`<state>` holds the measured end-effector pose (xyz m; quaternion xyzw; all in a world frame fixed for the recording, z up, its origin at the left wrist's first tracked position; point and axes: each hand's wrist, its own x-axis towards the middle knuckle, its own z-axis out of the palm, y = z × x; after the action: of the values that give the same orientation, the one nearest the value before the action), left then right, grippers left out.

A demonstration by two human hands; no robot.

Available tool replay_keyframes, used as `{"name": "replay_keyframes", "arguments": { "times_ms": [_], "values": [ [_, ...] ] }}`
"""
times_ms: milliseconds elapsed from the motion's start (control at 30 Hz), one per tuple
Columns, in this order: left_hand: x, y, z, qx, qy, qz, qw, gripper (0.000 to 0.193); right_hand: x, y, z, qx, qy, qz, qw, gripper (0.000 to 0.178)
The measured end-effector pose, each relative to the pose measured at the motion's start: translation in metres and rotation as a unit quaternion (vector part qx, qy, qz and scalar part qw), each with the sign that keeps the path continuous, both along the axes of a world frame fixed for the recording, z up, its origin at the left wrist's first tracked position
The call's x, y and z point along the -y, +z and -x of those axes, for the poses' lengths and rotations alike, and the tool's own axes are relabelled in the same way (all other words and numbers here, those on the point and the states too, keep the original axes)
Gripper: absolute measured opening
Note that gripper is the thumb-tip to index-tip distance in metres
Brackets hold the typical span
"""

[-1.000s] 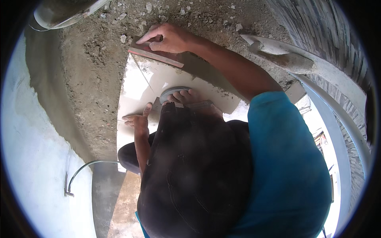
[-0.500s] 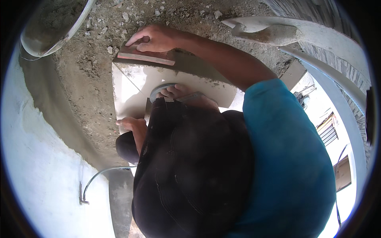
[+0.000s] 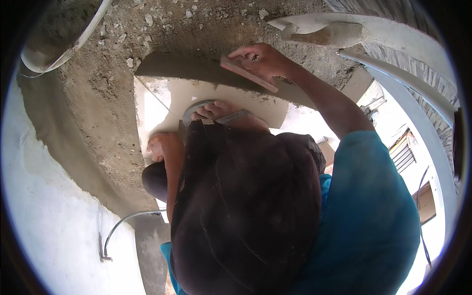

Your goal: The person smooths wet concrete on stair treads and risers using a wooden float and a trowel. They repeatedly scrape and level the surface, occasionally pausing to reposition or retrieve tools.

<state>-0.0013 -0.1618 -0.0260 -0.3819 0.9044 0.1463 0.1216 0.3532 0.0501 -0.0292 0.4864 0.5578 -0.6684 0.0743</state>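
My right hand [image 3: 263,58] grips a reddish wooden plastering float [image 3: 250,74], with the fingers curled over its back. The float is tilted over the right part of a damp, smoothed mortar strip [image 3: 182,67]; I cannot tell whether it touches. Just nearer lies a pale tile surface [image 3: 187,93] with a mortar-smeared edge. My sandalled foot [image 3: 209,110] rests on it. To the left, beside my dark-clothed knee, my left hand [image 3: 158,146] is closed near the tile's left edge. Whatever its fingers may hold is hidden.
Rough soil with small stones [image 3: 149,19] lies beyond the strip. A curved pale basin [image 3: 64,56] stands far left, and a scoop-like trough [image 3: 339,32] far right. The white wall [image 3: 49,196] on the left carries a bent metal pipe [image 3: 123,218].
My right hand has moved right with the float, now angled, uncovering smooth mortar at the strip's left end. My left hand has gone from extended fingers to a curled hand, slightly higher.
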Motion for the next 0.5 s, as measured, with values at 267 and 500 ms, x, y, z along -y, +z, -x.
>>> {"name": "replay_keyframes", "arguments": {
  "times_ms": [267, 500],
  "values": [
    [0.000, -0.010, -0.004, 0.019, -0.035, 0.078, 0.996, 0.061, -0.025, -0.015, 0.126, -0.132, 0.004, -0.110, 0.985, 0.035],
    [0.012, -0.038, -0.007, 0.046, -0.074, 0.327, 0.941, 0.054, 0.018, 0.060, -0.055, 0.153, 0.058, 0.092, 0.982, 0.035]
  ]
}}
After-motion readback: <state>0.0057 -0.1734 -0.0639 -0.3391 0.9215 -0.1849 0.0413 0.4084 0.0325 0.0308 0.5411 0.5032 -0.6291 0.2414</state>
